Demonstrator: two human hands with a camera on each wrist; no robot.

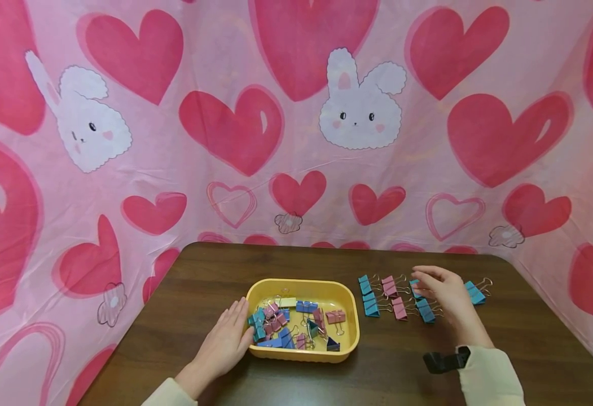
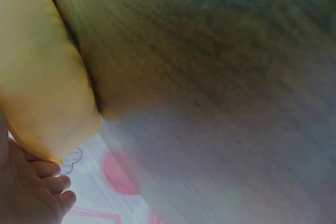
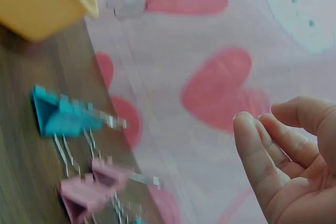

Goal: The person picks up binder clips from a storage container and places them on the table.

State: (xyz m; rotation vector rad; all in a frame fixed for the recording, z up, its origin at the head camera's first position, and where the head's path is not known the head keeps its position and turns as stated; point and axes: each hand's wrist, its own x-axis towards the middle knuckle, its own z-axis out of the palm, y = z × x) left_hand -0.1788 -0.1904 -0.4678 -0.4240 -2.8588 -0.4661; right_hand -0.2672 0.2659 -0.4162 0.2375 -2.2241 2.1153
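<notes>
My left hand (image 1: 225,341) rests with extended fingers against the left side of a yellow plastic bin (image 1: 306,356). The left wrist view shows its fingers touching the bin's wall (image 2: 47,66). Inside lie jumbled binder clips in blue, pink, teal, yellow and dark colours, such as a pink one (image 1: 334,317). My right hand (image 1: 446,290) hovers over the clips laid out right of the bin, partly covering a teal clip (image 1: 414,288). In the right wrist view, its thumb and fingers are apart with nothing between them.
Teal clips (image 1: 370,305) and pink clips (image 1: 399,309) stand in short columns on the dark wooden table (image 1: 377,372). Another teal clip (image 1: 475,293) lies farther right. A pink heart-and-rabbit cloth (image 1: 301,152) hangs behind and beside the table.
</notes>
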